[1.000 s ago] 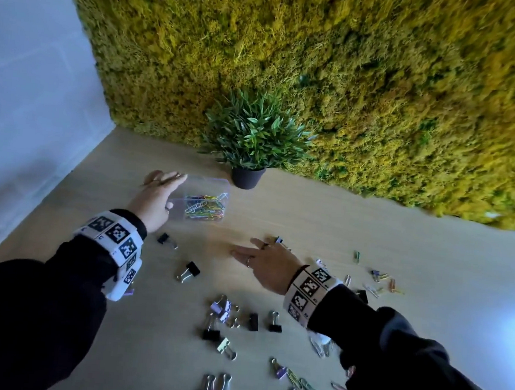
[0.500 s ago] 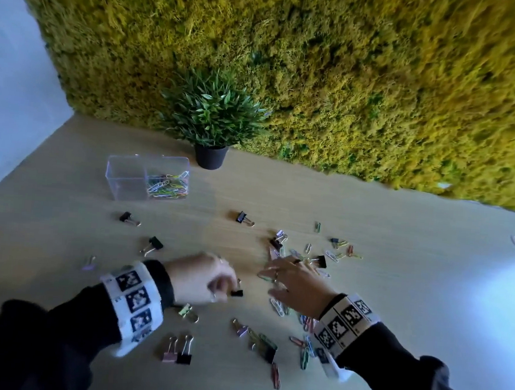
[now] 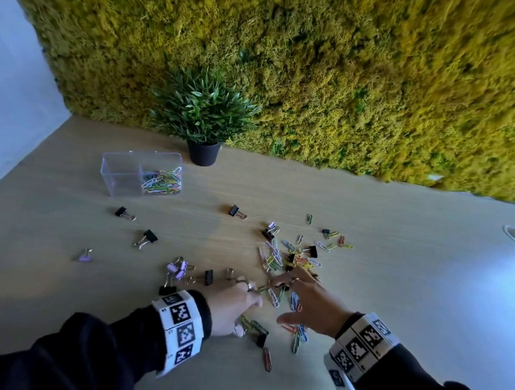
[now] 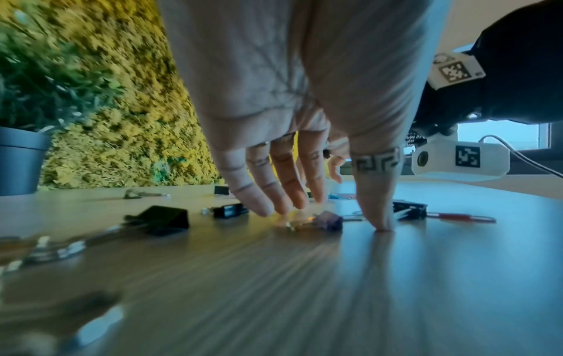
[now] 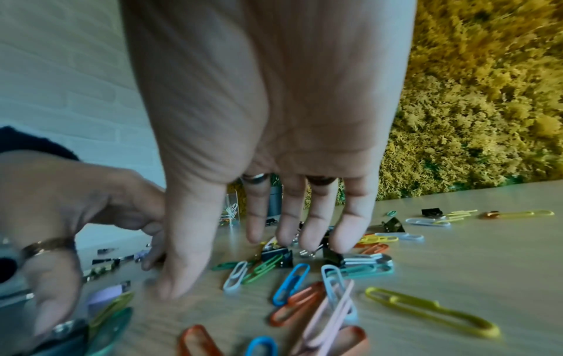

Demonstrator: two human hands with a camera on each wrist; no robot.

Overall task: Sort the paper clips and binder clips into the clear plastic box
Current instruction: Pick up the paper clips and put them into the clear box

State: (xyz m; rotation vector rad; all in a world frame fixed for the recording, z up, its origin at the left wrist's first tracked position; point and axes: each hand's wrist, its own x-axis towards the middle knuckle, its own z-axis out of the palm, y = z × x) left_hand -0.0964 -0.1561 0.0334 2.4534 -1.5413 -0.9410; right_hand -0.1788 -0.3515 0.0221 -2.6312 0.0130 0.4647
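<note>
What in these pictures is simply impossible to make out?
- Head view: what the left hand touches; its fingertips are hidden behind the knuckles.
- Head view: whether the clear plastic box has anything in its left compartment; glare, too small.
- Left wrist view: the near binder clips; blurred.
- Right wrist view: the lowest paper clips; cut off by the bottom edge.

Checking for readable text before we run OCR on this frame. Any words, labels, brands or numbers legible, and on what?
No readable words, brands or numbers.
Black-and-white square-code markers on white wristband of left hand: patterns only; tiny print beside them too small to read.
Same markers on white wristband of right hand: patterns only.
Clear plastic box, black plant pot: no label visible.
</note>
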